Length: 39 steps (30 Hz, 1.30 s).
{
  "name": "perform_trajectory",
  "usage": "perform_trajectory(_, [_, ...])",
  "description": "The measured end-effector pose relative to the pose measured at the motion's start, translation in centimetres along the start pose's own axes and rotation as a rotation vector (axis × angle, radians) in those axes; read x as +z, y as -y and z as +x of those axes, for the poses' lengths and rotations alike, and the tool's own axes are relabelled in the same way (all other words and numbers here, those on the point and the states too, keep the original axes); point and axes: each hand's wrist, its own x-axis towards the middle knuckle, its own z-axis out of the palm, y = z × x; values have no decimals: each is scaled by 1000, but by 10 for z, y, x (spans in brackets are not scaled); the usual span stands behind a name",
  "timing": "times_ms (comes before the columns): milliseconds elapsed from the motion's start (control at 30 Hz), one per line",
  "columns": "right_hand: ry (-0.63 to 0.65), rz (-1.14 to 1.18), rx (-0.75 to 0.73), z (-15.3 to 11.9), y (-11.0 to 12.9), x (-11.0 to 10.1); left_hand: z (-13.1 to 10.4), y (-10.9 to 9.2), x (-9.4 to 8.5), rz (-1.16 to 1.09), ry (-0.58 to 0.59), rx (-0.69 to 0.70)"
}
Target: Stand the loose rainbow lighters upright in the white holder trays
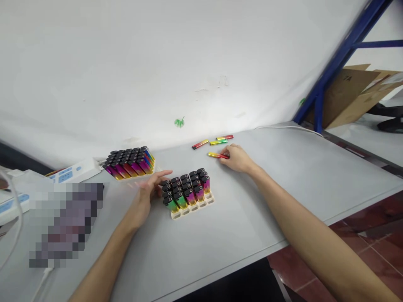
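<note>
My right hand has its fingers closed on the red end of a yellow-and-red lighter, which lies flat along the table. My left hand is beside the left end of a cream holder with slots. Its index finger stretches out behind the lighters, and some of its other fingers are hidden. Several black-topped lighters, green, purple and gold, stand upright in this holder, while slots along its front row hold nothing. Beyond my right hand lie a red-and-yellow lighter, a yellow-green lighter and another red-yellow lighter.
A second holder full of upright lighters stands by the wall at the left. Power strips and a blurred-out flat object with a white cable lie left of my arm. A blue metal frame and cardboard boxes are at the right.
</note>
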Motion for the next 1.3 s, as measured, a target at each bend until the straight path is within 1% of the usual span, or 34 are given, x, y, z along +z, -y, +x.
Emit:
perform_trajectory(67, [-47, 238, 14, 1, 3, -5, 4, 4, 1, -49, -25, 18])
perform_trajectory(167, [-40, 764, 19, -1, 12, -12, 7, 8, 1, -92, -36, 27])
perform_trajectory(233, [12, 1069, 0, -4, 20, -16, 8, 9, 1, -100, -37, 27])
perform_trajectory(267, [50, 1178, -1, -7, 25, -17, 9, 9, 2, -101, -35, 32])
perform_trajectory(300, [92, 1259, 8, -9, 30, -17, 8, 9, 2, -99, -33, 37])
perform_trajectory(367, [200, 1347, 46, -15, 42, -17, 7, 8, 3, -88, -34, 47])
perform_trajectory(467, [366, 1366, 88, -24, 56, -14, 5, 6, 4, -60, -45, 51])
perform_trajectory(567, [443, 1313, 77, -32, 63, -11, 4, 7, 5, -47, -49, 69])
perform_trajectory(633, [445, 1263, 41, -35, 65, -8, 4, 8, 5, -48, -51, 80])
perform_trajectory(767, [392, 1211, -62, -38, 65, -4, 6, 10, 6, -41, -64, 98])
perform_trajectory(833, [388, 1216, -73, -37, 64, -4, 6, 11, 6, -32, -66, 112])
perform_trajectory(1000, [397, 1301, 33, -34, 57, -2, 4, 15, 5, -17, -65, 150])
perform_trajectory(1100, [404, 1279, 104, -36, 49, 0, 3, 16, 7, 12, -70, 171])
perform_trajectory(1200, [362, 1256, 173, -40, 42, 3, 2, 13, 9, 46, -89, 180])
perform_trajectory(1300, [333, 1273, 201, -46, 40, 6, 0, 10, 10, 72, -105, 176])
